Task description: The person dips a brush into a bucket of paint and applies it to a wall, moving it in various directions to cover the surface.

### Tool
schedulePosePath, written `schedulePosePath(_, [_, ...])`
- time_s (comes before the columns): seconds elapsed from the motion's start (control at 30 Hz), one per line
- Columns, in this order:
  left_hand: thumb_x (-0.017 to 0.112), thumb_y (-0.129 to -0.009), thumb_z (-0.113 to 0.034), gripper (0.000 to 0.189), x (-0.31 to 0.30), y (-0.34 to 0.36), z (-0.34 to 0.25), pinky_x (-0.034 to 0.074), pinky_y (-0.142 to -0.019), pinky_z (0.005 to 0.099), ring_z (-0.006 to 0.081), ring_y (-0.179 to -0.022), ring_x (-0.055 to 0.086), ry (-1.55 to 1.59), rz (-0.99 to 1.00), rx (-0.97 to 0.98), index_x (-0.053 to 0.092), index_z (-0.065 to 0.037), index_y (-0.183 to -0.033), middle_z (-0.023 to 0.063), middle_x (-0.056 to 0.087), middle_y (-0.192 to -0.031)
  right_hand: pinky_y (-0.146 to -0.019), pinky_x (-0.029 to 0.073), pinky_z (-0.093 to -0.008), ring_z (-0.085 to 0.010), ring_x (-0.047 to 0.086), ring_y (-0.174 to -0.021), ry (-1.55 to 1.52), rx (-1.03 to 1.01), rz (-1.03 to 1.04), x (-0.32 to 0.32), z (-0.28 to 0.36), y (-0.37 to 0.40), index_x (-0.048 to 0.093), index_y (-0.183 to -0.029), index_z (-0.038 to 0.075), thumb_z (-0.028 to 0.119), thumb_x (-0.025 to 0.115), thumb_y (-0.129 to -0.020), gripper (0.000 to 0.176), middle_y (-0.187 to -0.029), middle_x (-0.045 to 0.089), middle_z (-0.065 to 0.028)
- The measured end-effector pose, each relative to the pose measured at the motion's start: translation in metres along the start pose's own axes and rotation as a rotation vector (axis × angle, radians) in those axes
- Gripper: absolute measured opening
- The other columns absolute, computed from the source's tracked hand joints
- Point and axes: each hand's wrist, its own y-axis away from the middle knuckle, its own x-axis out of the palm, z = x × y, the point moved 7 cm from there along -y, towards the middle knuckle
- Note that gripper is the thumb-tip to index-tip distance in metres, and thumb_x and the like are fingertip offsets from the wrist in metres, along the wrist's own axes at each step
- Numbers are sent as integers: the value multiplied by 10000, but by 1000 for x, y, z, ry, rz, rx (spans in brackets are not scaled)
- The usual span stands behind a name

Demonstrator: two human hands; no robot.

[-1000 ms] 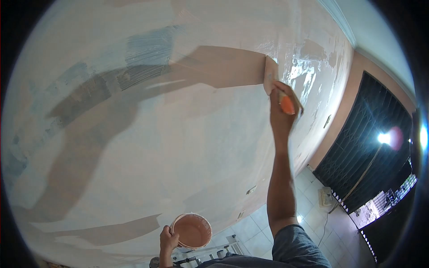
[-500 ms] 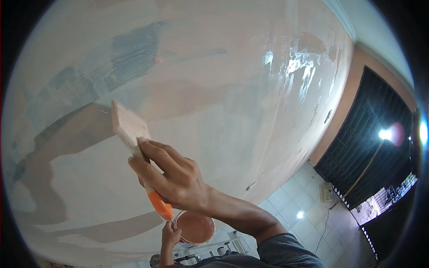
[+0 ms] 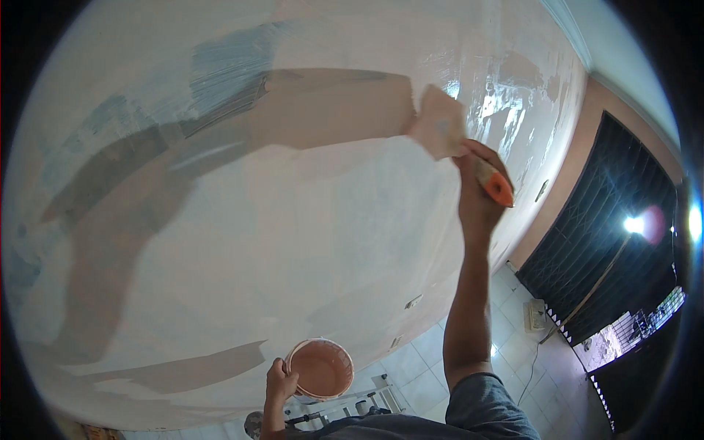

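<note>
My right hand (image 3: 482,172) is closed around the handle of a wide paintbrush (image 3: 441,121), its orange end (image 3: 499,191) pointing back toward me. The brush head lies against or very close to the pale pinkish wall (image 3: 308,213), at the upper right; blur hides the exact contact. Low in the view, my left hand (image 3: 281,381) grips the side of a round bucket (image 3: 345,350). Pinkish-brown paint (image 3: 319,369) fills part of it.
Grey-blue patches (image 3: 227,62) mark the upper wall, and a broad shadow crosses it. Below me are metal rails (image 3: 370,402) and a tiled floor (image 3: 414,370). A lit lamp on a pole (image 3: 598,282) stands before a dark folding gate (image 3: 572,242).
My right hand has swung the paintbrush right and upward across the wall, and my arm has straightened. The shadow moved too. My left hand and the bucket stay nearly in place.
</note>
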Motion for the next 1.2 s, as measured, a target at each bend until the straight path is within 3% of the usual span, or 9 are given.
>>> schedulePosePath(0.27, [570, -723, -62, 174, 13, -23, 45, 567, -499, 406, 316, -660, 660, -162, -47, 111, 458, 15, -832, 183, 591, -772, -703, 505, -316, -206, 628, -855, 332, -327, -17, 28, -27, 28, 644, -1021, 43, 69, 678, -811, 215, -951, 652, -93])
schedulePosePath(0.37, [583, -713, -75, 192, 11, -14, 28, 534, -570, 419, 327, -686, 655, -39, -13, -19, 456, 14, -826, 186, 585, -757, -667, 513, -333, -232, 620, -794, 292, -577, 126, 75, 47, 77, 642, -962, 5, 1, 698, -664, 303, -926, 622, -106])
schedulePosePath(0.47, [577, -706, -65, 185, 13, -7, 25, 529, -570, 415, 320, -672, 646, 89, 40, -130, 452, 16, -816, 180, 576, -743, -586, 538, -268, -219, 636, -825, 148, -559, 349, 105, 92, 146, 652, -902, 14, 30, 682, -694, 210, -956, 611, -132])
schedulePosePath(0.57, [554, -713, -37, 157, 18, -19, 27, 562, -501, 394, 281, -625, 639, -112, 39, 77, 444, 19, -811, 159, 563, -738, -627, 561, -263, -239, 653, -844, 16, -609, 436, 101, 116, 172, 635, -876, 17, 18, 682, -686, 195, -978, 611, -158])
schedulePosePath(0.7, [543, -715, -30, 143, 19, -13, 5, 546, -444, 367, 225, -565, 595, 114, 88, -15, 437, 13, -801, 130, 544, -731, -733, 564, -304, -247, 652, -858, -210, -483, 364, 78, 75, 138, 623, -930, 16, -27, 622, -774, 162, -1005, 615, -136])
schedulePosePath(0.77, [546, -714, -34, 145, 25, -18, 11, 537, -445, 364, 212, -556, 580, 202, 106, -42, 436, 10, -798, 125, 539, -728, -815, 554, -345, -220, 637, -881, -408, -37, 294, 63, 17, 114, 606, -965, -6, -7, 584, -838, 129, -1016, 614, -114])
schedulePosePath(0.9, [540, -713, -37, 135, 25, -17, 11, 536, -447, 357, 187, -559, 567, 139, 81, 33, 435, 3, -788, 108, 526, -719, -857, 558, -398, -244, 620, -925, -602, 424, -98, 22, -64, 90, 541, -1009, -46, 89, 559, -907, 170, -1032, 581, -140])
schedulePosePath(1.1, [538, -709, -41, 130, 23, -14, -2, 541, -452, 356, 186, -567, 569, 162, 91, -10, 434, -1, -776, 92, 511, -708, -824, 570, -389, -234, 628, -892, -460, 617, -387, -43, -108, 117, 516, -1080, -33, 148, 567, -914, 251, -1008, 586, -146])
schedulePosePath(1.2, [540, -708, -43, 130, 25, -22, 10, 543, -451, 359, 190, -572, 575, 113, 98, -4, 438, -1, -776, 94, 518, -712, -843, 559, -392, -225, 630, -878, -584, 506, -426, -34, -87, 65, 509, -1115, -36, 167, 578, -909, 298, -1040, 594, -137])
